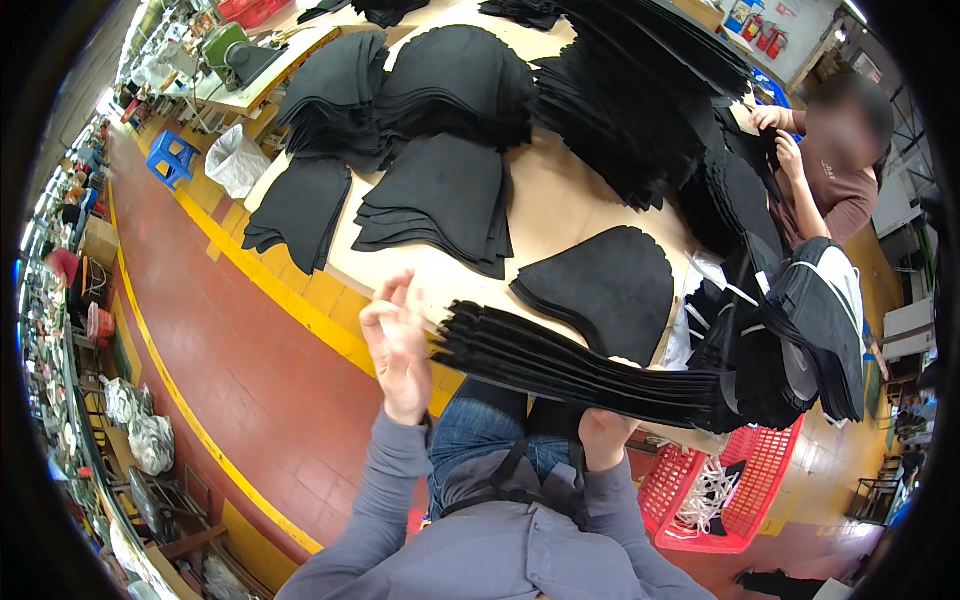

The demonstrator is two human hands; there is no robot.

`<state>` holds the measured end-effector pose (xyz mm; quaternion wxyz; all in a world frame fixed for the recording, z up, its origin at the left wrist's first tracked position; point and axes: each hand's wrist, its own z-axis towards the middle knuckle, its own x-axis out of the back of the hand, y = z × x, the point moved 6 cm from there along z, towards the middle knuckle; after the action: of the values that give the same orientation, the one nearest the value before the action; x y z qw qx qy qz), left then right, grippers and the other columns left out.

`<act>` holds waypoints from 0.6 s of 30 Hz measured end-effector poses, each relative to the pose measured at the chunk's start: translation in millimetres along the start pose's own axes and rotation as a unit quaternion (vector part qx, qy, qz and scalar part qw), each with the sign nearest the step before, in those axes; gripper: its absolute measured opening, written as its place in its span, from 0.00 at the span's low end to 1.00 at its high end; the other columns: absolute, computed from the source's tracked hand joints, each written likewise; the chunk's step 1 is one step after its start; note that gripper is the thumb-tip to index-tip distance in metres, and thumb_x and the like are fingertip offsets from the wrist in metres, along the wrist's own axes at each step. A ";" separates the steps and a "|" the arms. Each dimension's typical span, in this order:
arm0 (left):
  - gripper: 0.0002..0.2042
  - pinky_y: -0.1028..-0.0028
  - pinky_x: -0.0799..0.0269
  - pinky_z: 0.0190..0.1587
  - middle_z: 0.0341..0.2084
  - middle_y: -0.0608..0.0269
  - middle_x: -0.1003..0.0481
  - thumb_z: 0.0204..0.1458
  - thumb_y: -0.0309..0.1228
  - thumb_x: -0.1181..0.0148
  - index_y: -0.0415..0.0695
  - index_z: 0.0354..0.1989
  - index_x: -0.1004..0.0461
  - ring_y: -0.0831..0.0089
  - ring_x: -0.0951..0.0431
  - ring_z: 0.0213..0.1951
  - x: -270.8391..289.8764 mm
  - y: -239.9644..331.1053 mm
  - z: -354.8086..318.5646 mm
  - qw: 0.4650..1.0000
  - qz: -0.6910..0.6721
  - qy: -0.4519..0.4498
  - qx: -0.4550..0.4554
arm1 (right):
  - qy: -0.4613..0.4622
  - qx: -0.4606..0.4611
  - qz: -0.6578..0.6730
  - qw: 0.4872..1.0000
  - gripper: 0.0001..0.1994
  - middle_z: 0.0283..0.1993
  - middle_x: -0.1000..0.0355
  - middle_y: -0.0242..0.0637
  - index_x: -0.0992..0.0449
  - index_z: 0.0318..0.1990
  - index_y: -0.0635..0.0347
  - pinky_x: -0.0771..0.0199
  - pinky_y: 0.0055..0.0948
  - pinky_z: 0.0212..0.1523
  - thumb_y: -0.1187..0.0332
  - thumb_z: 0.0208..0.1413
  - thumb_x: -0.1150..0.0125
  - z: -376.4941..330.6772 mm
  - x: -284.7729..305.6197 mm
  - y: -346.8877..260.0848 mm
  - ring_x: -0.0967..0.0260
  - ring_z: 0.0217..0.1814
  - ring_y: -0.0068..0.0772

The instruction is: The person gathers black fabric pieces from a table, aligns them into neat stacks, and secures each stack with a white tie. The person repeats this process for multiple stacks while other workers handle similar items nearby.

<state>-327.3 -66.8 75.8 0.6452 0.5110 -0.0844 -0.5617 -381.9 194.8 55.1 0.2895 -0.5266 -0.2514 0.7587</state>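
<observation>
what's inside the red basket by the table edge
The red basket holds a tangle of white strips and something black. What lies beneath the tangle is covered, and the table hides part of the basket's far end.

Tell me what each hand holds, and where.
The right hand grips the long black stack right of its middle; the left hand holds nothing.

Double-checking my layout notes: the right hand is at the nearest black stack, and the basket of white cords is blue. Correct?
Not quite: the head view shows the basket of white cords is red, not blue. The right hand is indeed at the nearest black stack.
</observation>
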 end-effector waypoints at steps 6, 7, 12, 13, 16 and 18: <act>0.05 0.74 0.29 0.38 0.33 0.59 0.26 0.56 0.26 0.37 0.37 0.33 0.24 0.70 0.25 0.35 -40.8 10.9 22.3 0.918 0.349 -0.187 0.034 | 0.003 0.011 -0.090 0.996 0.32 0.50 0.29 0.42 0.40 0.50 0.54 0.22 0.37 0.50 0.87 0.41 0.28 -11.5 2.2 21.5 0.29 0.52 0.39; 0.04 0.73 0.29 0.39 0.33 0.59 0.25 0.56 0.25 0.37 0.37 0.33 0.23 0.68 0.25 0.35 -38.5 10.8 23.2 0.914 0.356 -0.192 0.027 | -0.002 0.010 -0.084 0.996 0.31 0.50 0.29 0.42 0.40 0.50 0.54 0.21 0.37 0.49 0.86 0.41 0.28 -15.4 1.5 23.1 0.28 0.52 0.39; 0.03 0.76 0.29 0.37 0.27 0.61 0.24 0.56 0.23 0.37 0.37 0.33 0.23 0.73 0.25 0.30 -32.2 8.1 34.4 0.899 0.373 -0.226 0.047 | -0.060 0.045 -0.265 0.961 0.32 0.49 0.28 0.45 0.41 0.50 0.56 0.19 0.35 0.47 0.84 0.42 0.26 -18.0 4.4 25.7 0.26 0.49 0.39; 0.03 0.76 0.29 0.36 0.26 0.62 0.24 0.55 0.23 0.37 0.37 0.33 0.23 0.73 0.25 0.29 -30.6 6.4 35.8 0.893 0.381 -0.230 0.067 | -0.059 0.045 -0.241 0.968 0.32 0.49 0.28 0.46 0.41 0.50 0.56 0.19 0.35 0.47 0.84 0.41 0.26 -20.1 5.4 28.6 0.26 0.49 0.38; 0.03 0.78 0.29 0.34 0.24 0.63 0.23 0.52 0.21 0.35 0.37 0.33 0.23 0.75 0.24 0.28 -30.8 8.0 43.0 0.887 0.343 -0.276 0.138 | -0.043 0.015 -0.178 0.983 0.34 0.47 0.28 0.43 0.41 0.49 0.53 0.25 0.38 0.52 0.82 0.37 0.25 -22.9 6.9 32.1 0.29 0.50 0.40; 0.03 0.77 0.29 0.33 0.25 0.62 0.23 0.51 0.21 0.34 0.38 0.33 0.22 0.75 0.24 0.28 -33.8 11.3 47.4 0.876 0.348 -0.295 0.159 | -0.042 0.018 -0.179 0.983 0.35 0.47 0.28 0.41 0.41 0.50 0.53 0.27 0.39 0.55 0.81 0.36 0.24 -22.3 8.2 33.0 0.30 0.51 0.40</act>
<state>-364.5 -67.8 122.0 0.6544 0.3551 -0.5310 -0.4046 -368.8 179.0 20.0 0.4191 -0.4353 -0.3404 0.7204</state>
